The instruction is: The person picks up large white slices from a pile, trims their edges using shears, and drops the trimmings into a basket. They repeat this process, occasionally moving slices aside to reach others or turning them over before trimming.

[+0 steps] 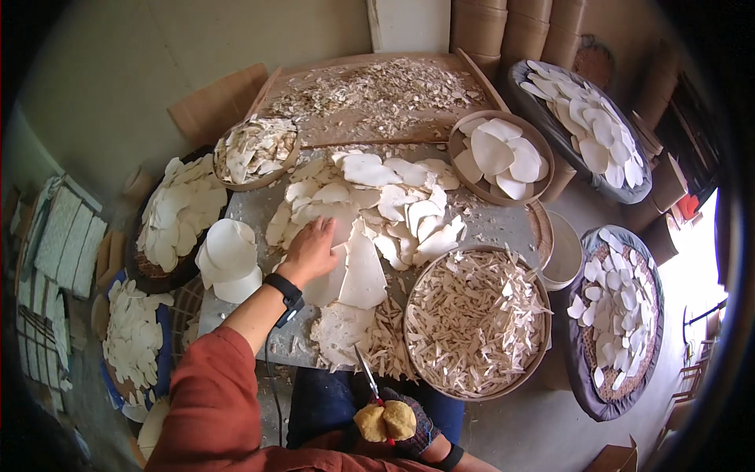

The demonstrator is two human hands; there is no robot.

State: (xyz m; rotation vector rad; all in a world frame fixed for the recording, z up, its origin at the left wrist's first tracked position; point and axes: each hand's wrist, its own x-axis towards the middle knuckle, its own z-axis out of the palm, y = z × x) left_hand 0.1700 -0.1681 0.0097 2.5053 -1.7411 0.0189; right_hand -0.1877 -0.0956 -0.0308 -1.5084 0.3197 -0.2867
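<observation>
My left hand [313, 250], a dark watch on its wrist, reaches onto a loose pile of thin off-white slices [366, 169] with uneven edges. Its fingers lie stretched over the pieces. Below them, one larger slice [363, 271] leans on the pile. In my lap, my right hand [421, 429], in a dark patterned glove, is closed on scissors [366, 370] whose grips are wrapped in yellow padding. The blades point up toward the table edge; the padding hides most of the fingers. Smooth rounded white pieces [230, 256] are stacked left of my forearm.
A round tray of narrow offcuts [477, 322] overhangs the table's front right. Behind stand a basket of scraps [255, 149], a basket of rounded pieces [503, 157] and a wooden board [314, 134] with crumbs. Large covered trays [613, 322] of slices flank the table. A cable [272, 385] hangs in front.
</observation>
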